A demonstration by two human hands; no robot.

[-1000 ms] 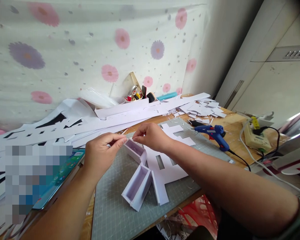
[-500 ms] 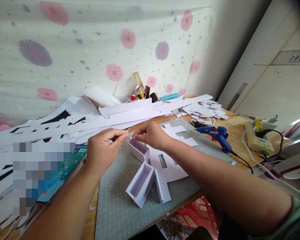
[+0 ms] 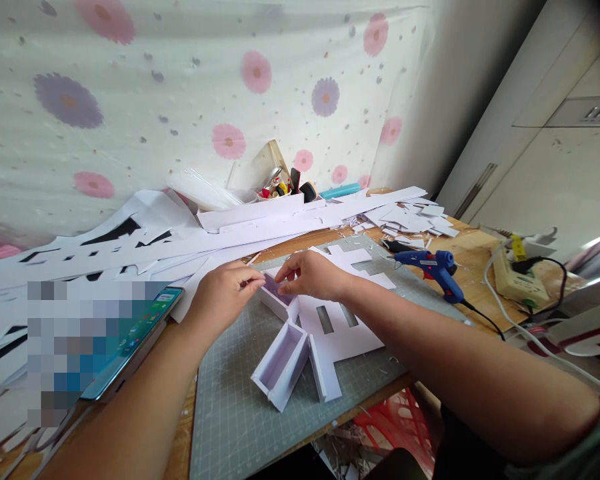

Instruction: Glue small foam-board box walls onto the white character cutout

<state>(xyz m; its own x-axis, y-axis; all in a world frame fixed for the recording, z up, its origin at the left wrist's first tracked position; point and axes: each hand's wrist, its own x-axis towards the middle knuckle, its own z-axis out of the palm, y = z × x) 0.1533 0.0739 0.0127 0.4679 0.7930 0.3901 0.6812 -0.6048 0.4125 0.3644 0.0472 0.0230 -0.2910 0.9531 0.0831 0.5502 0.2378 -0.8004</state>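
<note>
Two small open-topped white foam-board boxes sit on the green cutting mat (image 3: 225, 427). My left hand (image 3: 227, 293) is at the left rim of the farther box (image 3: 279, 305), thumb and forefinger pinched together; anything between them is too small to make out. Over the same box's opening hangs my right hand (image 3: 313, 275), fingers curled, with a gap between thumb and forefinger and nothing visible in it. The nearer box (image 3: 280, 360) stands untouched, next to a folded white board piece (image 3: 325, 373). A flat white cut-out board (image 3: 350, 340) with rectangular holes lies under my right forearm.
To the right rests a blue glue gun (image 3: 433, 267), its cord running toward a power strip (image 3: 520, 277). White offcuts (image 3: 410, 217) are piled at the back right. Long white board strips (image 3: 145, 257) cover the back left, near a phone (image 3: 145, 333). Behind stands a tool container (image 3: 280, 190).
Both hands have moved slightly; the right hand has shifted right and down over the box, its fingers parting. My left fingertips have come down to the box's rim.
</note>
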